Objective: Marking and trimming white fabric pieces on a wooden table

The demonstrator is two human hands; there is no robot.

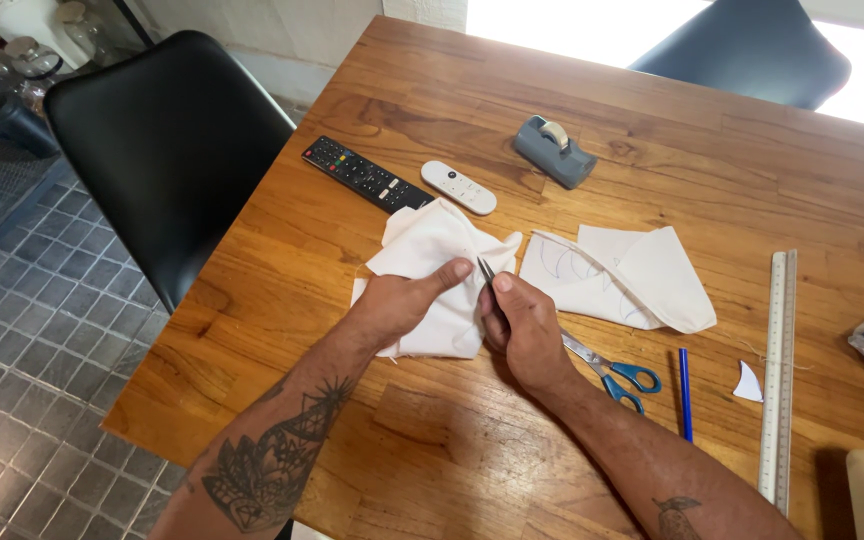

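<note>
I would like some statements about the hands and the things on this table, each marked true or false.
1. The left hand rests on a white cloth. True.
2. The right hand holds the blue-handled scissors. False: the scissors lie on the wooden table beside that hand, which pinches a thin pointed tool.
3. A black remote and a white remote lie side by side. True.
4. The tape dispenser stands on the cloth. False: it stands on bare wood, apart from it.
5. A ruler lies to the right of a blue pen. True.
</note>
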